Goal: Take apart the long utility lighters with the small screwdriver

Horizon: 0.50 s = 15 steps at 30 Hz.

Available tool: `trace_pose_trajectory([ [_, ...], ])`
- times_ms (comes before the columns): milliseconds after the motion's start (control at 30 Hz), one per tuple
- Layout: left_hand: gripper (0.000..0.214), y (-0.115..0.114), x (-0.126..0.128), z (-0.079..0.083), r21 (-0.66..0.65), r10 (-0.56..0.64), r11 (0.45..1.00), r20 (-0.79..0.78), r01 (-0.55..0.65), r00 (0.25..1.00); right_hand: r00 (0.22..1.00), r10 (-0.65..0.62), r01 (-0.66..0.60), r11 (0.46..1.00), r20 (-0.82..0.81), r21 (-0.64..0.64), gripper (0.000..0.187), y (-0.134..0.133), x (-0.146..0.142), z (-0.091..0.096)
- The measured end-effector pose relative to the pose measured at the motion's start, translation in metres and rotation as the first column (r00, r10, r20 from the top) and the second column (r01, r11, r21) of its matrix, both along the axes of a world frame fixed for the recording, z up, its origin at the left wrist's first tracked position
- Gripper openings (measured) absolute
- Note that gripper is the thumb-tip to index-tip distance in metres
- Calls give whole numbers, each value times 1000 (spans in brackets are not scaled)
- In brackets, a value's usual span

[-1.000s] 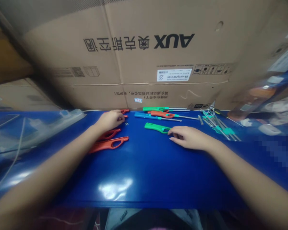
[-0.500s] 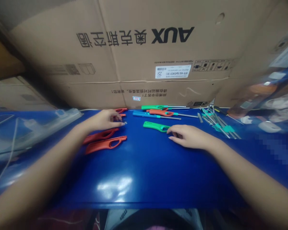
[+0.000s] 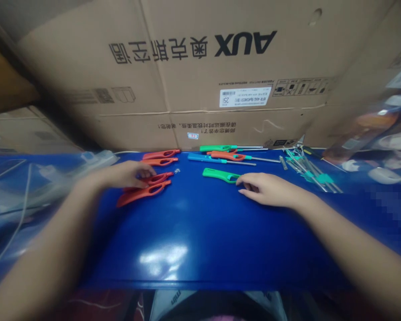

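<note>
My left hand (image 3: 131, 174) is curled over a red lighter handle (image 3: 159, 178), thumb and fingers at its near part. Touching below it lies another orange-red lighter handle (image 3: 147, 193), partly under the hand. Two more orange-red handles, the upper handle (image 3: 158, 154) and the lower handle (image 3: 160, 162), lie just beyond. My right hand (image 3: 270, 189) is half closed, with its fingertips at the looped end of a green lighter handle (image 3: 217, 174) on the blue table. Some tiny pale parts (image 3: 177, 170) lie between the hands.
Lighters with metal tubes lie at the back: a green lighter (image 3: 217, 148), a blue lighter (image 3: 205, 158) and an orange lighter (image 3: 227, 156). Several loose metal tubes (image 3: 312, 171) are heaped to the right. A cardboard box (image 3: 187, 89) walls the blue table's (image 3: 203, 245) far edge. Clear plastic lies left.
My left hand has moved left and toward me, from beside the tiny parts onto the nearer red handles, which have shifted closer together. The right hand has stayed at the green lighter handle.
</note>
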<state>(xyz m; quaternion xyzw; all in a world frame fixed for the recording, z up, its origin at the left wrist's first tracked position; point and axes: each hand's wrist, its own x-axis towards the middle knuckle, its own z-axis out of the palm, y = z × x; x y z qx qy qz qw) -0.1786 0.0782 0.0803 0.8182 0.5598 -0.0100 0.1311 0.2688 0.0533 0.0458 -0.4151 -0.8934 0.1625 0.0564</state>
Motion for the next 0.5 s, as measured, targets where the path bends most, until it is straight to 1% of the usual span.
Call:
trace_pose_trajectory([
  [67,42,3,1,-1,-87,-12,996,0,12,1000,1000,1,-1,1000,2,0,27,0,0,0],
  [100,44,4,2,-1,-95,-4,995,3,4,1000,1000,3,-3,1000,3,0,27,0,0,-1],
  [200,53,4,2,2,-38,5,999,13,-5,1000,1000,10,-10,1000,-2,2,28,0,0,-1],
  [267,52,1,3,6,40,6,999,25,-6,1000,1000,10,-10,1000,-3,4,29,0,1,-1],
  [300,51,-2,4,8,57,9,998,29,-11,1000,1000,9,-9,1000,-4,6,29,1,1,-1],
  [333,50,-4,6,9,49,18,999,31,-20,999,1000,10,-10,1000,-6,7,29,1,1,-1],
  [400,48,-7,9,10,-13,35,999,12,-35,999,1000,10,-10,1000,-8,8,28,1,0,-1],
  [467,48,-8,11,8,-61,19,998,-26,-20,999,1000,9,-9,1000,-6,5,28,1,0,-1],
  [500,46,-7,12,6,-61,5,998,-42,-8,999,1000,8,-8,1000,-4,2,28,1,0,-1],
])
